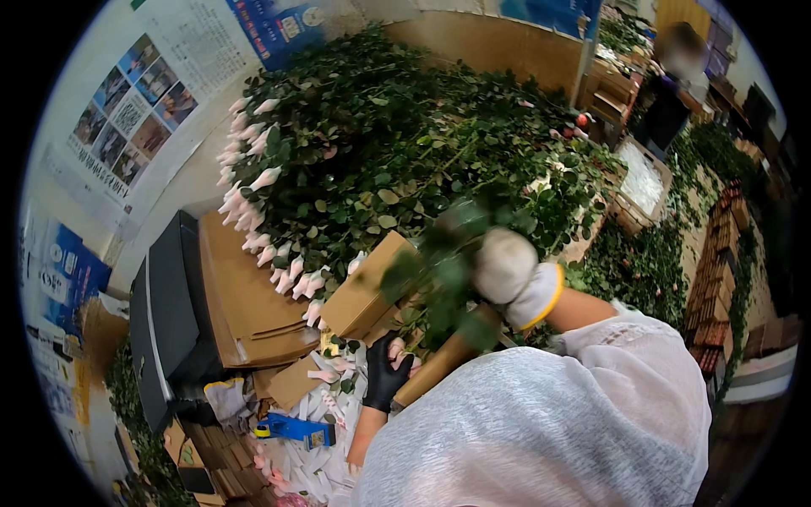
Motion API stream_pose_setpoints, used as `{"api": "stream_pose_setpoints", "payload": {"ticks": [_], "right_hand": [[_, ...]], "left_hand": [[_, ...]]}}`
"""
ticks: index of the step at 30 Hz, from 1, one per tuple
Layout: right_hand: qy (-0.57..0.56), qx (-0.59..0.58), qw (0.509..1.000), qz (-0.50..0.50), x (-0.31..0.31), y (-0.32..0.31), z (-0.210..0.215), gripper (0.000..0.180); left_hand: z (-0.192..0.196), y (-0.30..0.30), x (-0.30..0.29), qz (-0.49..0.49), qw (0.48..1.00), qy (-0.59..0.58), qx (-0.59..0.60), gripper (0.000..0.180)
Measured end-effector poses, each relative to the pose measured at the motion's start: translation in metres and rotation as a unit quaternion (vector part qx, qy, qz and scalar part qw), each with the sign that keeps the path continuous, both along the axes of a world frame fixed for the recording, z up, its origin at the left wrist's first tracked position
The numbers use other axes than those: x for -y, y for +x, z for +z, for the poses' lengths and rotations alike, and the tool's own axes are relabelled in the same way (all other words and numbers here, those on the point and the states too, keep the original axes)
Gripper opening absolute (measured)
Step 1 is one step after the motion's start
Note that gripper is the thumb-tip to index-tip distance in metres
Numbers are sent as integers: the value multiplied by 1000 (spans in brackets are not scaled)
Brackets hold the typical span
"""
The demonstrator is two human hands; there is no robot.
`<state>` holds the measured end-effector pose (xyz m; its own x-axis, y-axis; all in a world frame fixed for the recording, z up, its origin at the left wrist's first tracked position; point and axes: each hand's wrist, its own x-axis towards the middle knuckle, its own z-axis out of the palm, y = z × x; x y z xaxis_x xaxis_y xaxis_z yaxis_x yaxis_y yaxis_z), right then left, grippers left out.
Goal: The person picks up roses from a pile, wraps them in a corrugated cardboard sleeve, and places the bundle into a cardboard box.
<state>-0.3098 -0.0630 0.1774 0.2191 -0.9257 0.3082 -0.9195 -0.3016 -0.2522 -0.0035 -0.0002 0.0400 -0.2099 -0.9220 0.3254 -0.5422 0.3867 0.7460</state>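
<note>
My left hand, in a black glove, is closed around pale pink rose heads at the end of a cardboard-edged trough. The leafy stems of these roses run away to the right. My right hand, in a white glove with a yellow cuff, is over blurred green rose stems; motion smears its fingers, so its grip is unclear. Beyond both hands lies a large heap of long-stemmed roses, their pale pink heads wrapped in white and pointing left. A cardboard block stands just beyond my left hand.
Left of my hand are a blue tape dispenser, white paper strips, a spare work glove and flat cardboard sheets. A black box stands farther left. At far right, another person stands near a crate.
</note>
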Motion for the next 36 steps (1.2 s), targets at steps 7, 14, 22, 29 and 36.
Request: {"api": "stream_pose_setpoints", "payload": {"ticks": [7,14,22,29,36], "right_hand": [[-314,612,725,-38,35,-209,116,32],[-136,262,837,-460,12,-254,8,33],[105,-65,955,269,7,-18,-3,50],[23,162,966,198,77,43,116,27],[-79,-21,877,474,239,259,47,17]], "left_hand": [[3,3,-2,-12,995,100,-9,46],[18,-5,-7,11,999,-7,29,51],[26,-1,-9,2,997,71,-24,48],[27,-6,-17,41,994,95,-41,55],[20,-9,-9,-5,988,60,-140,28]]}}
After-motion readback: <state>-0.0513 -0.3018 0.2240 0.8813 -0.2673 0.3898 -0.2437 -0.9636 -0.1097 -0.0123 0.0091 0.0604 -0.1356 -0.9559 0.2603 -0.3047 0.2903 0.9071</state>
